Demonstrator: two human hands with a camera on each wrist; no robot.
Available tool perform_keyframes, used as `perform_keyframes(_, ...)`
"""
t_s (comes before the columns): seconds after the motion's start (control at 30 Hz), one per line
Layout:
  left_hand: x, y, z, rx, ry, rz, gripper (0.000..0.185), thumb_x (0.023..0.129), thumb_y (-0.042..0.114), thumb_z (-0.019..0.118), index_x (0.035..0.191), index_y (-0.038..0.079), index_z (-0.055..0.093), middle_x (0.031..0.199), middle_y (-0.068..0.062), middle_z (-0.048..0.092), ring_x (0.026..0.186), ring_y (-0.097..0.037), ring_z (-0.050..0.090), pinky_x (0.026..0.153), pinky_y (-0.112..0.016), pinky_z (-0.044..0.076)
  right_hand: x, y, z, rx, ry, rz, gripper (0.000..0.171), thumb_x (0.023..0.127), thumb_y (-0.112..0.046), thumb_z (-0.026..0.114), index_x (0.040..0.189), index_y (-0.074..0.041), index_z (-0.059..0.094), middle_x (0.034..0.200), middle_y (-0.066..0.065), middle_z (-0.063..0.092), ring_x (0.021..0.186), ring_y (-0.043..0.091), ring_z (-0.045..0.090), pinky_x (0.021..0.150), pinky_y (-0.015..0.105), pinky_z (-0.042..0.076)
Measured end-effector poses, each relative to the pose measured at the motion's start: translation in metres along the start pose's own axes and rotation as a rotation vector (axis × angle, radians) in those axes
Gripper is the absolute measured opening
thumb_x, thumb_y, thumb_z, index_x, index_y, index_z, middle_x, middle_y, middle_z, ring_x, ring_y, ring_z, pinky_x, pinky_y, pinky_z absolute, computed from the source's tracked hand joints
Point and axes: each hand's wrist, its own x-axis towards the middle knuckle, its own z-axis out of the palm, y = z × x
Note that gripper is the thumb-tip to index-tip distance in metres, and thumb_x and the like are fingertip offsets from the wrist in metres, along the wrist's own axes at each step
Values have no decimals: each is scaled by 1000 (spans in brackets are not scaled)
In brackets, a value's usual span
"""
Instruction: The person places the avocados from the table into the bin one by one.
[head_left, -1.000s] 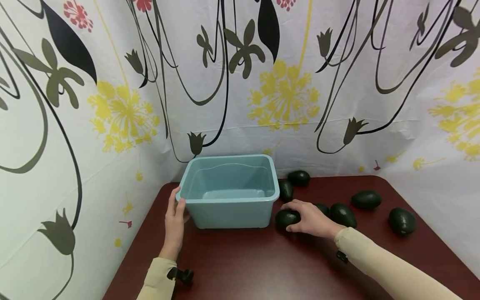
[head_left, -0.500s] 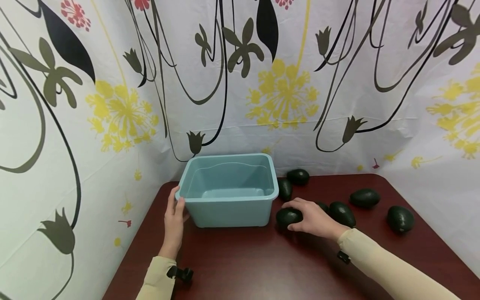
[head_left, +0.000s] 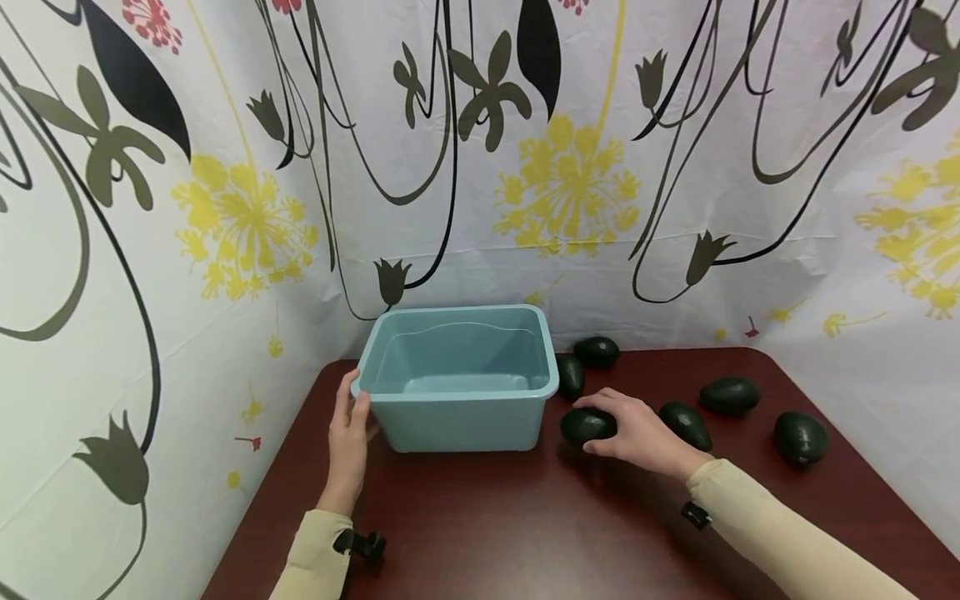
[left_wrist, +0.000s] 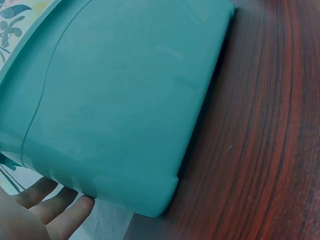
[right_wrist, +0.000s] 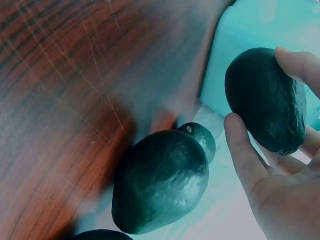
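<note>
Head view: a person at a dark red worktop (head_left: 480, 525), blue tub (head_left: 459, 379) at centre-left, dark avocados scattered to its right, flowered sheets behind.

Right hand (head_left: 637, 433): curled round one avocado (head_left: 587, 426) just right of the tub's near corner; whether it has left the wood cannot be told from above, though the right wrist view suggests it is held clear.

Fingers, right (right_wrist: 245, 150): partly closed, thumb and fingertips on opposite sides of the held avocado (right_wrist: 267, 100), cupping rather than squeezing it.

Left hand (head_left: 349, 442): flat against the tub's left wall, thumb up near the rim.

Fingers, left (left_wrist: 62, 212): straight and close together along the lower edge of the tub (left_wrist: 120, 100), pressing, not gripping.

Neighbouring fruit: a second avocado (right_wrist: 160, 182) and a third avocado (right_wrist: 200, 140) lie just beside the held one; the far avocados (head_left: 801, 437) sit well apart toward the right edge.

Handling note: the fruit's skin looks glossy, so a wrap-around hold seated well into the palm would likely serve better than a fingertip pinch; the hand should come away upward to avoid knocking the neighbours, with the left hand steadying the light tub.
</note>
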Motion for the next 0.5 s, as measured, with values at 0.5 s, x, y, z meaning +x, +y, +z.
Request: perform_keyframes(0.5, 0, 1, -3, -8, -23, -15, 48, 107, 40, 49, 153, 45, 35, 153, -1, 38, 131, -31, 47, 98, -67, 41, -2, -2, -8, 58, 49, 17, 57, 81, -36, 87, 131, -40, 60, 126, -20, 56, 111, 8, 56, 90, 42, 50)
